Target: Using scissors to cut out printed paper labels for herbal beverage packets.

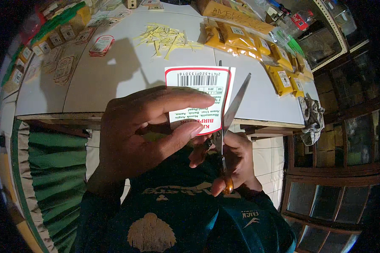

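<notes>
Mid-frame, our left fingers (185, 100) pinch a label (194, 114). Our right fingers (196, 156) hold spread scissors (235, 104) by its right edge. We see table (261, 101) room toward the upper-right yellow packets (286, 84).

Dim overall, brightly lit red-bordered white paper label (199, 111), broad shadow (118, 63) across the white tabletop (266, 97), glare on yellow plastic packets (239, 37), fisheye-bent edges, blackened corners
</notes>
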A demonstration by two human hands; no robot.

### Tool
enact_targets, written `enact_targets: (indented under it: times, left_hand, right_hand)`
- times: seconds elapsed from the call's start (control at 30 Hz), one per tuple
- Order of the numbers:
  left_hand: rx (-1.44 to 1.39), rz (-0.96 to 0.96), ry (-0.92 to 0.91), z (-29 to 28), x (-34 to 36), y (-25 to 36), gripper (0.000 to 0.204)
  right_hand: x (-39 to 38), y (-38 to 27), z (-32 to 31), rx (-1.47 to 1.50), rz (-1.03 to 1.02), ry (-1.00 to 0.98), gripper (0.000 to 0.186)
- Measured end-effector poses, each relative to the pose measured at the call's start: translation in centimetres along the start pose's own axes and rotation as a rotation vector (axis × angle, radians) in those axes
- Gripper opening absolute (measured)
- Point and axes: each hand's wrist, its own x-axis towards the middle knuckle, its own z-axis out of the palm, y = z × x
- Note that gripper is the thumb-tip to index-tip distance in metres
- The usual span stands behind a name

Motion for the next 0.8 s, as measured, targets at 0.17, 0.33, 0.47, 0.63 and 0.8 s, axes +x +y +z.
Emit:
enact_targets:
  times: [0.17,0.33,0.47,0.63,0.8]
  left_hand:
    - [-0.018,-0.045,-0.046,0.1,0.1,-0.2,0.033]
    - [0.041,-0.115,-0.041,0.1,-0.1,0.3,0.033]
    - [0.086,-0.093,-0.053,0.0,0.1,0.3,0.034]
    - [0.027,-0.136,-0.061,0.0,0.0,0.5,0.034]
    - [0.081,0.055,0.023,0.5,0.3,-1.2,0.032]
  right_hand:
    - [0.1,0.3,0.0,0.079,-0.079,0.023,0.086]
    - [0.0,0.3,-0.2,0.058,-0.062,0.005,0.082]
    - [-0.1,0.1,-0.3,0.006,-0.053,0.0,0.081]
    - [-0.1,0.0,-0.2,0.044,-0.018,0.009,0.08]
    - [0.1,0.1,-0.3,0.033,-0.044,-0.008,0.081]
